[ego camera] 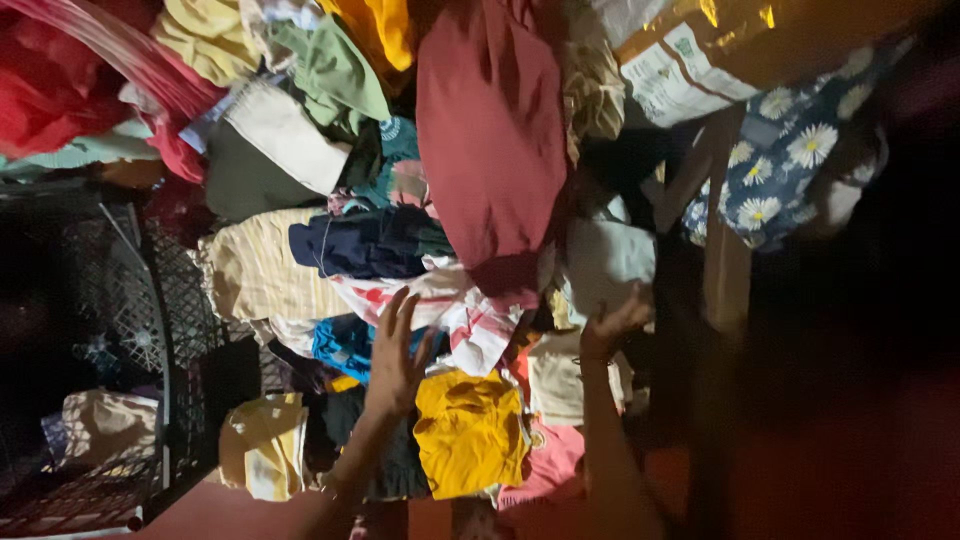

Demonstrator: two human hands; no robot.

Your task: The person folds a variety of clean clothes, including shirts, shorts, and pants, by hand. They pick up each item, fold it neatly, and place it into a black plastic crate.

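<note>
1. Clothes pile [400,230], a loose heap of mixed coloured garments, spreads ahead of both hands; the hands are among it, so the step looks like sorting through the heap.
2. Left hand [395,355]: fingers spread, palm down, resting on or just over a white cloth with red print [470,320]. Nothing pinched.
3. Right hand [612,325]: raised at a pale cream garment [605,260]; fingers curl toward it, but I cannot tell whether they grip.
4. Just below the left hand lies a crumpled mustard-yellow garment [470,430]; beside its wrist, a bright blue cloth [345,345].
5. Beyond the fingertips: a dark navy folded garment [365,243] and a large maroon cloth [490,130] draped over the heap.
6. Far left of the left hand stands a black mesh crate [150,300].
7. Judgement: the next move calls for closing on a single piece and lifting it free of the overlapping layers.
</note>
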